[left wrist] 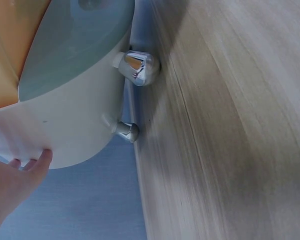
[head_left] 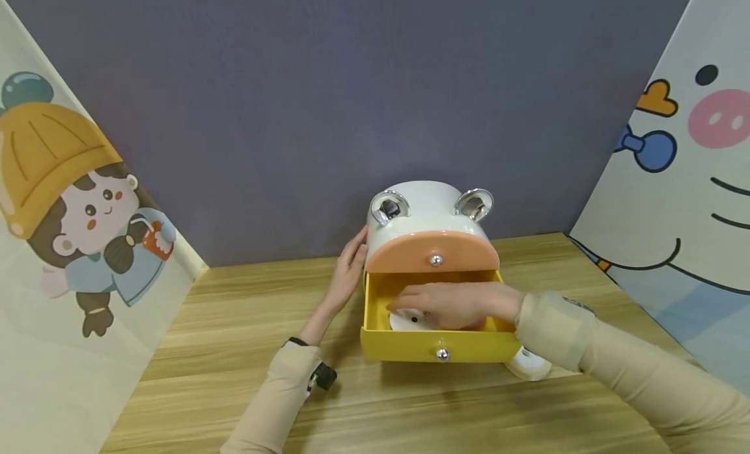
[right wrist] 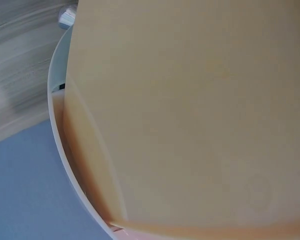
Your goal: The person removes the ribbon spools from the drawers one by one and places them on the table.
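A small white two-drawer cabinet [head_left: 418, 210] with silver ears stands on the wooden table. Its upper orange drawer [head_left: 404, 255] is closed, while the lower yellow drawer [head_left: 404, 348] is pulled out. My left hand [head_left: 346, 278] rests against the cabinet's left side, its fingertips touching the white wall [left wrist: 75, 130] in the left wrist view. Inside the yellow drawer, my right hand [head_left: 448, 303] lies over a white rounded item [head_left: 404, 320] with a dark dot. The fingers bend down at the item's left edge; thumb and grip are hidden. The right wrist view does not show the hand.
A pale rounded object [head_left: 530, 369] lies on the table [head_left: 263, 324], partly under the drawer's right corner. A grey-blue wall [head_left: 281, 115] stands close behind the cabinet. Cartoon-printed panels flank the table at left [head_left: 35, 363] and right [head_left: 650, 226]. Silver feet [left wrist: 140, 67] support the cabinet.
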### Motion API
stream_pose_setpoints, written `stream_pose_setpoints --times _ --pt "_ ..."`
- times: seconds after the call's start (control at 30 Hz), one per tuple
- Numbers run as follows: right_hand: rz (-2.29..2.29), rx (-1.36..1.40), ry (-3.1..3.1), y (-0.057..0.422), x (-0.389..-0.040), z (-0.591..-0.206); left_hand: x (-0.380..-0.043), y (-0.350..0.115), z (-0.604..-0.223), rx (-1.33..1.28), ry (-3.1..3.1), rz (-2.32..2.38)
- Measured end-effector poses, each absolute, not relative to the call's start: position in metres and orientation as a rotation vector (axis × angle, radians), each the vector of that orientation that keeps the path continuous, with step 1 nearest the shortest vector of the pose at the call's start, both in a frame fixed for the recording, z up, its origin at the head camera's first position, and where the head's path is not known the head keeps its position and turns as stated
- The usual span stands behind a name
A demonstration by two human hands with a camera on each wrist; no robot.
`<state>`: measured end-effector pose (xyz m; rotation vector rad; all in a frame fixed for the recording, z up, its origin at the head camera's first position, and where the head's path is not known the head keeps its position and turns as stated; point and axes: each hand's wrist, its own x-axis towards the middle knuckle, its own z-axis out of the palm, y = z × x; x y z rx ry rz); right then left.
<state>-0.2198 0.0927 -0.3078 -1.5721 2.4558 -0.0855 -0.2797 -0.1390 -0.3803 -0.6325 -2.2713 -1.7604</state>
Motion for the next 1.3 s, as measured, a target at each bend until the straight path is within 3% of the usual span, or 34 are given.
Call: stream_pose_setpoints --times 0.37,0.7,1.03,1.3 --pt "-0.041 -1.717 2.557 0.098 -0.215 -0.298 -0.268 -0.138 -0.367 -0.625 -2.306 -1.771" --pt "-0.016 -1.786 2.590 0.097 -0.210 -0.277 -0.293 -0.140 -0.395 -0.611 -2.284 -1.779" --pt "-0.189 -1.706 2.634 0.112 -0.200 -0.253 -0.291 -0.139 -0.397 -0.614 -2.256 -1.743" --pt "-0.261 -1.458 2.660 0.135 -0.186 -0.238 -0.291 -0.138 -0.395 -0.589 -2.262 -1.743"
